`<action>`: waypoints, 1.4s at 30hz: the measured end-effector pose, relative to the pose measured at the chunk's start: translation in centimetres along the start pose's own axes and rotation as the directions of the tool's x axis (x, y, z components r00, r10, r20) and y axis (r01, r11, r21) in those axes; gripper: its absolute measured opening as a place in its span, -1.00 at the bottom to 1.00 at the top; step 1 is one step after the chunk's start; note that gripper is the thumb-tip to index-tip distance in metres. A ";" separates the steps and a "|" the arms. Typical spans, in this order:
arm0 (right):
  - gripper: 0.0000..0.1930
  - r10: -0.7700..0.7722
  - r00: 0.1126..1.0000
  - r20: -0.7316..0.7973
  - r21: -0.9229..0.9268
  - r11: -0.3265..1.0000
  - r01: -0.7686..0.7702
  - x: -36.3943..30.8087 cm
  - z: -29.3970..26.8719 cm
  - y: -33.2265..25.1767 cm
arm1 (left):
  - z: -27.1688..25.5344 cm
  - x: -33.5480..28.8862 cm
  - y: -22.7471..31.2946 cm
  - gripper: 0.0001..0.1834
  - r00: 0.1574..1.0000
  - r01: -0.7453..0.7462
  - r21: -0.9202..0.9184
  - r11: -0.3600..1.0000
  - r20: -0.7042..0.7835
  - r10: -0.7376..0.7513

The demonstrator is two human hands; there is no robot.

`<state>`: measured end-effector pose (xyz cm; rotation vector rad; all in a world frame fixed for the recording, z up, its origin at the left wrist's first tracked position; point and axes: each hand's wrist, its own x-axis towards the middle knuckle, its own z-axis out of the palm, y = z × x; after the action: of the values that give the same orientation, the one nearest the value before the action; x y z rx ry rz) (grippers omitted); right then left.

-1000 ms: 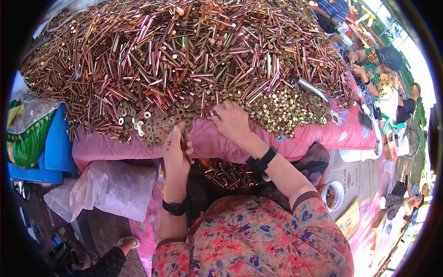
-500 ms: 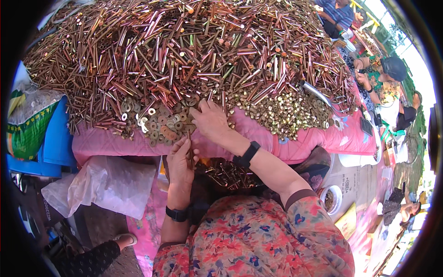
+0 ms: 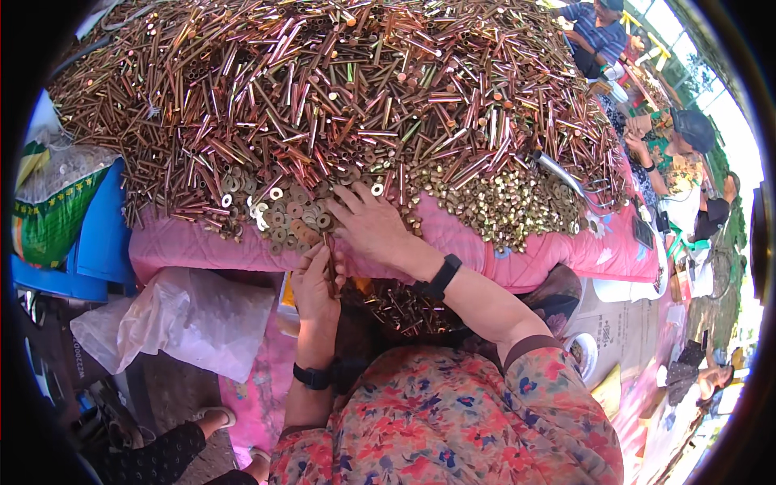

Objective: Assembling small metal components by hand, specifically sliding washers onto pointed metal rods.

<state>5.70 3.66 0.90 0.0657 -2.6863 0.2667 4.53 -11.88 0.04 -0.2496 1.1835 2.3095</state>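
L to R: a green sack (image 3: 36, 218) and blue bin (image 3: 101, 234) sit at the far left, w/ a crumpled white plastic bag (image 3: 182, 319) lower down. The left hand (image 3: 314, 284) is closed around a thin bolt (image 3: 330, 263), held upright just below the edge of the pink cloth (image 3: 174, 250). Above it lies a patch of washers (image 3: 283, 212) at the foot of the huge pile of bolts (image 3: 339, 89). The right hand (image 3: 368, 226) rests fingers spread on the washers, palm down; can't tell if it pinches one. A container of finished bolts (image 3: 404, 305) sits in the lap area (looks only partly filled). Further right, a heap of nuts (image 3: 509, 206). Judging by the heap, only a small share is done; most remains.
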 end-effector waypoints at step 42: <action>-0.88 0.072 0.992 -0.105 -0.032 0.997 -0.076 -5.5 -1.7 4.9 | 1.7 0.9 -1.7 -0.69 0.955 0.037 0.232 0.972 0.278 -0.102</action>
<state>10.97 8.78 -0.87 -0.0570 -2.5923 0.2375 4.81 -9.39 -0.48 0.1230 1.2476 2.0430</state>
